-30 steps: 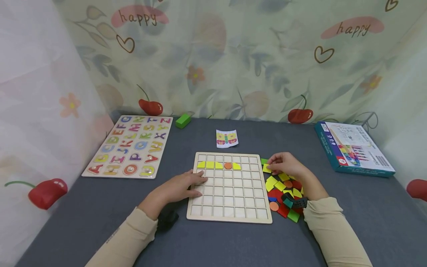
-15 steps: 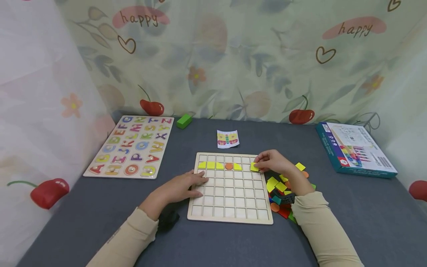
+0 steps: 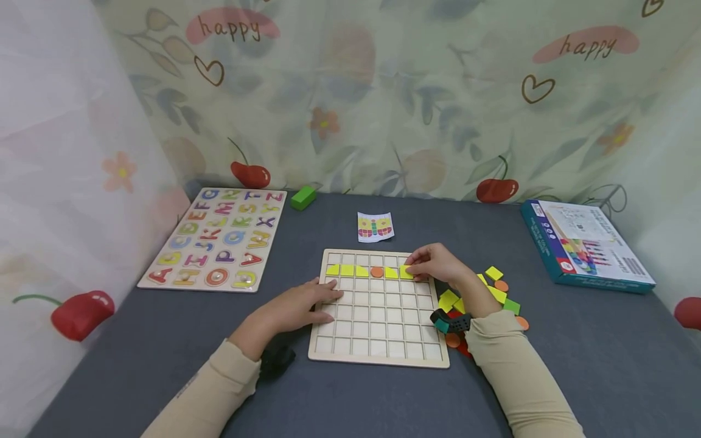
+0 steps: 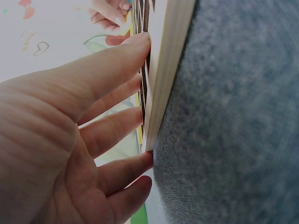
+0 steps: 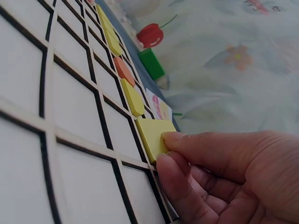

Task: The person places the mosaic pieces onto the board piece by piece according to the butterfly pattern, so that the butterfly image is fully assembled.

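A wooden grid board lies on the table with a row of yellow tiles and one orange disc in its second row. My right hand pinches a yellow square tile between thumb and finger, at the cell right of the last yellow piece in that row. In the right wrist view the tile's lower edge is right at the cell frame. My left hand rests with fingers spread and fairly straight on the board's left edge, its fingertips touching the rim.
Loose coloured tiles lie in a pile right of the board, partly under my right forearm. Behind the board is a small pattern card. An alphabet board, green block and puzzle box stand further out.
My right hand has carried the yellow square tile from the pile leftward over the board to the second row. The left hand has stayed on the board's edge.
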`<action>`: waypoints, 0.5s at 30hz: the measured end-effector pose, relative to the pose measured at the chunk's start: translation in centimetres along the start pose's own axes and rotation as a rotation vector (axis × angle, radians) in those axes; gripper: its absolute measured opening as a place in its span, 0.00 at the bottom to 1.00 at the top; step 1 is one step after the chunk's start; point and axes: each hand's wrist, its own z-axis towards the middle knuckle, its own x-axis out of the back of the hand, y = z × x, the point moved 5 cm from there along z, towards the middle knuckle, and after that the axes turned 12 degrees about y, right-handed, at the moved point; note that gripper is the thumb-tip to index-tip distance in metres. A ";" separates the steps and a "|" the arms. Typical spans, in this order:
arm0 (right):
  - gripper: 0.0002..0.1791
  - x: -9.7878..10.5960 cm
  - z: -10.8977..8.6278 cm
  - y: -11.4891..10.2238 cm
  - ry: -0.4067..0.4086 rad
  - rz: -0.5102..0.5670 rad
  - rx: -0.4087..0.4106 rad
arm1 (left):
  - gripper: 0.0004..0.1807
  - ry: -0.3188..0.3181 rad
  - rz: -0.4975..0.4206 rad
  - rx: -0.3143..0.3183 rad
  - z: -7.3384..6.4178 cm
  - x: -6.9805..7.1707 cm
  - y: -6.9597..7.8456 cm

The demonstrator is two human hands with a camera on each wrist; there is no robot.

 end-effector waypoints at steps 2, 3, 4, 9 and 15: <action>0.12 0.0 0.0 0.0 0.002 -0.004 -0.003 | 0.29 0.001 0.001 0.000 0.1 0.0 0.0; 0.12 0.0 0.0 0.0 0.002 -0.005 -0.002 | 0.29 0.002 0.000 0.000 0.1 0.0 0.0; 0.12 0.0 0.0 0.0 0.002 -0.006 -0.002 | 0.29 0.001 -0.001 0.001 0.1 0.0 -0.1; 0.11 0.1 0.0 0.0 -0.012 0.004 0.042 | 0.29 0.001 0.002 0.003 0.1 -0.1 -0.2; 0.13 0.0 -0.2 -0.1 -0.009 -0.016 0.024 | 0.29 0.003 0.007 -0.005 0.1 -0.2 -0.2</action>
